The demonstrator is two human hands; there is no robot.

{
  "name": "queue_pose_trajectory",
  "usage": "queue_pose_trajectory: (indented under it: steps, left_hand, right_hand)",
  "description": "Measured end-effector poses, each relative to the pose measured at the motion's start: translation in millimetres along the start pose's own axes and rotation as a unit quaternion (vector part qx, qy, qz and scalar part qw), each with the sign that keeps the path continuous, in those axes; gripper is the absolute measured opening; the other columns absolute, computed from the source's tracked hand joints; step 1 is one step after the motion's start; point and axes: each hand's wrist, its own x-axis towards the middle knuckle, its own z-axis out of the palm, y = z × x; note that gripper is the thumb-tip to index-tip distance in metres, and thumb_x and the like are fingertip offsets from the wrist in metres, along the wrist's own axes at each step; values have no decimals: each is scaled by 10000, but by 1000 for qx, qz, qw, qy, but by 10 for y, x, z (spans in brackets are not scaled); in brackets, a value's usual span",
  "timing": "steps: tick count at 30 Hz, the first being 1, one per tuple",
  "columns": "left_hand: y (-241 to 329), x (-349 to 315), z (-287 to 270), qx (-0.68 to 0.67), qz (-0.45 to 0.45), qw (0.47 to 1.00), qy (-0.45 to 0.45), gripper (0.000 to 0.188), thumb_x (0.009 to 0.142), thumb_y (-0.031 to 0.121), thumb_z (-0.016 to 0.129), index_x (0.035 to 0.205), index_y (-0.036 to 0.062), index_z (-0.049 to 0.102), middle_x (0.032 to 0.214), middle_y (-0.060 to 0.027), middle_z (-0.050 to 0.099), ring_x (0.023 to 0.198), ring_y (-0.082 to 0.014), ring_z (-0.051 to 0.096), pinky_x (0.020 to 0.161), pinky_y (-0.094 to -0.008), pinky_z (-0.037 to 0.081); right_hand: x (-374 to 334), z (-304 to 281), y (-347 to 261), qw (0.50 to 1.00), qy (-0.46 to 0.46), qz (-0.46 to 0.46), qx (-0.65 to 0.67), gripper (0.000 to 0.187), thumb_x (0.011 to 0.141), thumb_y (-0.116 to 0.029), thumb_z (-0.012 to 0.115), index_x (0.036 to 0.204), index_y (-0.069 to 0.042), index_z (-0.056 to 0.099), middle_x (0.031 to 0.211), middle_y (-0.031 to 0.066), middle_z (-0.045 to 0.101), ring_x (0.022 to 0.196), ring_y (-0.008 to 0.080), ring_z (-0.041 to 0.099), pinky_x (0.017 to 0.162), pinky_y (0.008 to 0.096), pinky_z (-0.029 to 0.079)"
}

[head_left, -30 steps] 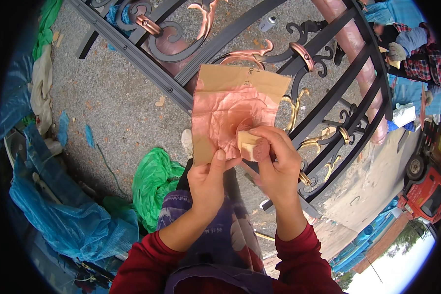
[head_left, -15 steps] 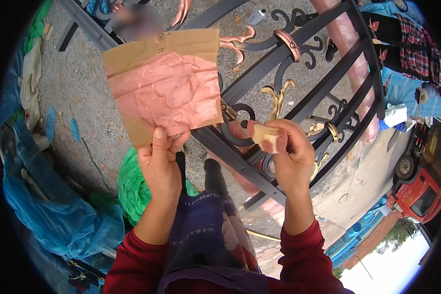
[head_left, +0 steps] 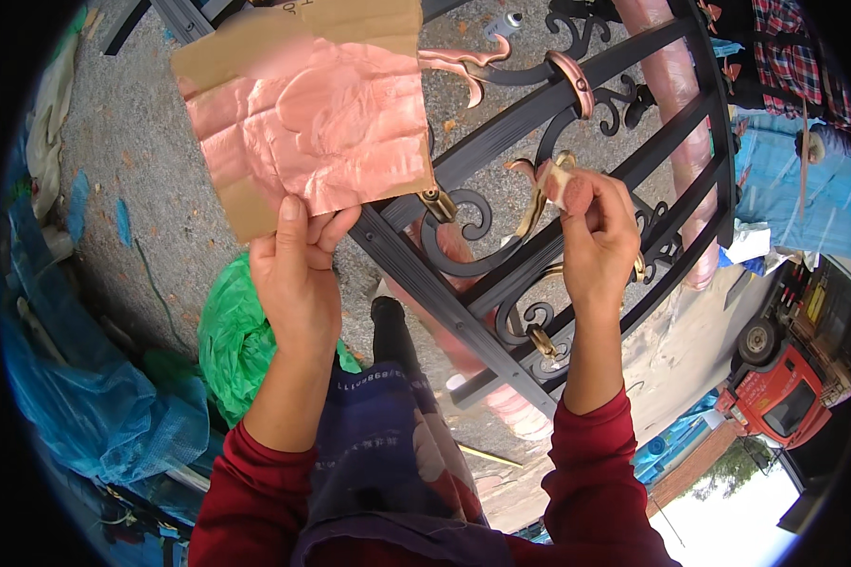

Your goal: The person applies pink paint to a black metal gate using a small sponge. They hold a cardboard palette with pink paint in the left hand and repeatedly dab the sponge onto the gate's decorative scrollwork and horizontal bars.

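My left hand (head_left: pixel 298 269) grips the lower edge of a cardboard piece (head_left: pixel 321 123) coated with wet-looking copper-pink paint, thumb on top. Between the thumb and fingers of my right hand (head_left: pixel 600 231) is a small sponge (head_left: pixel 564 189), cream with copper-stained patches. That sponge is at a gold leaf ornament (head_left: pixel 536 203) on a black metal gate panel (head_left: pixel 501 128); whether it touches is hard to tell. Beyond it, a leaf ornament (head_left: pixel 468 64) and a collar (head_left: pixel 572 83) on the panel are copper-coloured. A gold-toned collar (head_left: pixel 437 203) shows beside the cardboard.
Pink wrapped tubes (head_left: pixel 667 71) lie under the panel. A spray can (head_left: pixel 503 25) is on the ground behind. Green plastic (head_left: pixel 241 331) and blue sheeting (head_left: pixel 113 406) lie at left. A person in a plaid shirt (head_left: pixel 804 57) is at far right, above a red truck (head_left: pixel 785 392).
My right hand has moved up and right with the sponge, to the gold leaf ornament. The cardboard in my left hand has risen slightly, and the view has shifted.
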Motion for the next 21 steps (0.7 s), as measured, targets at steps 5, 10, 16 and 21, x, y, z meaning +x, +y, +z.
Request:
queue_pose_trajectory:
  steps: [5,10,16,21]
  left_hand:
    - [-14,-3,45,4,-14,1000,9,172,1021,146,544,1115,12,598,999,-35,654,932,-195,702,848,-377,610]
    - [-38,19,-29,-5,-14,1000,1,173,1020,148,544,1110,9,594,1004,-36,652,928,-194,701,844,-374,610]
    - [-46,12,0,3,-3,1000,8,192,1022,161,544,1113,1,597,1014,-37,660,913,-173,702,847,-366,610]
    - [-16,21,26,10,-9,1000,5,197,1022,161,544,1115,-1,607,1019,-40,667,912,-171,704,847,-359,609]
  right_hand:
    - [12,128,-71,996,-31,-79,3,227,821,52,675,1036,-22,681,971,65,644,601,118,501,563,250,424]
    - [-9,-26,133,1000,11,5,17,236,820,51,670,1045,-19,675,936,54,617,595,101,463,560,234,396]
    - [-10,20,35,998,-41,-43,-9,245,810,64,665,1040,-18,683,920,49,607,601,106,449,568,239,391]
    - [-24,-163,217,999,-24,28,37,257,816,59,670,1066,-2,675,905,25,605,647,84,463,597,215,392]
